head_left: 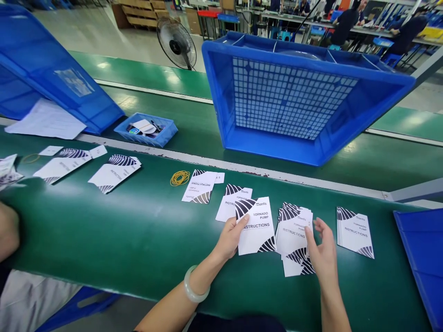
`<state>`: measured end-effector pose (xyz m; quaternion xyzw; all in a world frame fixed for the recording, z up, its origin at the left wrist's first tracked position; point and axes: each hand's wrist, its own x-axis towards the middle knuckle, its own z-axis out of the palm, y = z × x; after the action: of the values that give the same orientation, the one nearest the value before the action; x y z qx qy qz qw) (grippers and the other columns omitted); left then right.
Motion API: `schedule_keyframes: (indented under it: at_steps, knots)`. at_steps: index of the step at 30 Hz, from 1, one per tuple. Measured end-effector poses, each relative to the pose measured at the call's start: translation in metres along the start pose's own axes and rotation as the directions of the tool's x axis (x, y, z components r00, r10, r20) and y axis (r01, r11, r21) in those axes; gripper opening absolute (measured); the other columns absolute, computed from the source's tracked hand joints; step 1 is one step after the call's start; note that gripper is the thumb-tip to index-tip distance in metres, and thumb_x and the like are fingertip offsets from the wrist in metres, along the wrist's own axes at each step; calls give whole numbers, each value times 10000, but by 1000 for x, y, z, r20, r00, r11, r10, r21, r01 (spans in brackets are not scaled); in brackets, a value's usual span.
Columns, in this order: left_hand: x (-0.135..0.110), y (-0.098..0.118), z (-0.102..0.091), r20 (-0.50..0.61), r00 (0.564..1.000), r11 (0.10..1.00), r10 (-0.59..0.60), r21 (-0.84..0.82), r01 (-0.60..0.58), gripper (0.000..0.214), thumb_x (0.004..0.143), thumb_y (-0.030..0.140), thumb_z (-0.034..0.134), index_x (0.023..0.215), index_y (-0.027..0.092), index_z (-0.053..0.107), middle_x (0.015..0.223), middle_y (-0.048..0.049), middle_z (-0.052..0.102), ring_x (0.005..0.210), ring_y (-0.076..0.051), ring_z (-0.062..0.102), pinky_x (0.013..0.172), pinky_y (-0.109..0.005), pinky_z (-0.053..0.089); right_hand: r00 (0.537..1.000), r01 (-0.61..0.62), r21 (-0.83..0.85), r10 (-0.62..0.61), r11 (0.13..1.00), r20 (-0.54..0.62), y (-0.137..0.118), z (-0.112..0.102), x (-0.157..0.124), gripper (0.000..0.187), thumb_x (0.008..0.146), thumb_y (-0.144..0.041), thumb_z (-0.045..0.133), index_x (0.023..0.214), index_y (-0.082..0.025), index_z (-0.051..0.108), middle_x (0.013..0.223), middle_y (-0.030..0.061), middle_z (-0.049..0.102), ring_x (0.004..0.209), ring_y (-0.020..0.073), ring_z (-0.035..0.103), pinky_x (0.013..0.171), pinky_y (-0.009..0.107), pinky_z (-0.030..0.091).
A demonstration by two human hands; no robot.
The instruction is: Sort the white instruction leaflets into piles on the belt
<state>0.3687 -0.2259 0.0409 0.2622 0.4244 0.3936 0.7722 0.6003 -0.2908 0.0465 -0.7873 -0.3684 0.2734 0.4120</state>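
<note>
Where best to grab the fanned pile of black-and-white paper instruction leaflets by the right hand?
Probably the near edge, from the person's side. The fanned pile of black-and-white paper leaflets lies flat on the green table; its lower sheets splay out there, leaving edges to pinch. The right hand is beside it.

Black-and-white instruction leaflets lie sorted in piles on a green workbench (138,258). A neat stack (355,232) sits at the right, with a fanned pile (294,230) near it and a small pile (226,207) at centre. Three further piles (200,186) run off to the left. Yellow rubber bands (180,178) lie just beside the nearest of these. Beyond a metal strip, the green conveyor belt (194,124) bears a small blue tray (166,134) of oddments and a large blue crate (277,145) tipped towards the bench. A white sheet (46,121) lies at far left.
</note>
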Motion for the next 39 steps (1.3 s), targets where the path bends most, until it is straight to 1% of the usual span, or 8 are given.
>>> schedule_keyframes:
  at_steps: [6, 13, 16, 19, 25, 29, 34, 39]
  knots:
    - [-4, -17, 4, 129, 992, 971, 8, 237, -39, 385, 772, 475, 584, 845, 109, 678, 766, -78, 692, 652, -184, 623, 595, -269, 484, 916, -63, 303, -66, 951, 395, -32, 32, -32, 437, 834, -497, 503, 1172, -220, 483, 994, 76, 643, 907, 230, 597, 775, 358, 476]
    - [-11, -21, 10, 312, 950, 891, -15, 435, -129, 506, 835, 539, 434, 651, 125, 661, 572, -46, 613, 495, -123, 541, 460, -216, 406, 941, -151, 438, -6, 886, 337, -39, 10, -25, 482, 804, -474, 573, 1193, -214, 458, 974, 98, 657, 802, 239, 626, 607, 323, 514]
    - [-9, -21, 11, 300, 954, 910, -16, 401, -111, 505, 844, 541, 409, 789, 113, 671, 679, -88, 642, 551, -147, 594, 460, -225, 449, 985, -38, 203, 2, 978, 172, -10, -2, -6, 541, 822, -487, 526, 1268, -208, 401, 1092, 128, 608, 937, 284, 589, 693, 396, 507]
    - [-5, -22, 10, 253, 967, 906, -7, 411, -101, 497, 843, 534, 417, 799, 104, 663, 694, -95, 637, 566, -145, 602, 460, -216, 461, 978, 204, -261, -211, 943, 4, 14, -3, 16, 573, 831, -488, 485, 1308, -185, 387, 1258, 149, 491, 1147, 326, 441, 879, 491, 412]
    - [-9, -22, 14, 266, 961, 879, -68, 472, -68, 473, 835, 533, 431, 830, 110, 643, 722, -83, 629, 551, -126, 590, 436, -195, 449, 801, 592, -505, -529, 628, 281, 20, 15, 56, 394, 915, -377, 357, 1252, -199, 455, 1233, 111, 512, 1161, 267, 419, 931, 425, 361]
    - [-43, -24, 10, 303, 939, 830, -160, 557, -38, 411, 835, 503, 456, 894, 134, 628, 782, -73, 628, 580, -120, 585, 448, -192, 451, 796, 588, -558, -540, 585, 273, 20, 24, 53, 298, 910, -332, 392, 1121, -192, 549, 1121, 110, 549, 1049, 256, 465, 880, 387, 367]
    - [-112, -51, -25, 201, 906, 790, -374, 580, 197, 470, 781, 587, 484, 838, 140, 619, 732, -62, 623, 577, -136, 581, 432, -202, 418, 826, 527, -628, -519, 573, 220, 21, 36, 8, 236, 905, -292, 407, 1048, -173, 552, 1054, 122, 542, 989, 264, 455, 829, 376, 358]
    - [-166, -87, -63, -11, 964, 805, -264, 548, 227, 457, 754, 582, 542, 847, 151, 663, 799, -53, 643, 721, -123, 562, 683, -234, 452, 853, 493, -658, -466, 569, 236, 15, 56, -47, 254, 906, -316, 390, 1057, -159, 521, 983, 143, 529, 912, 301, 440, 760, 410, 332]
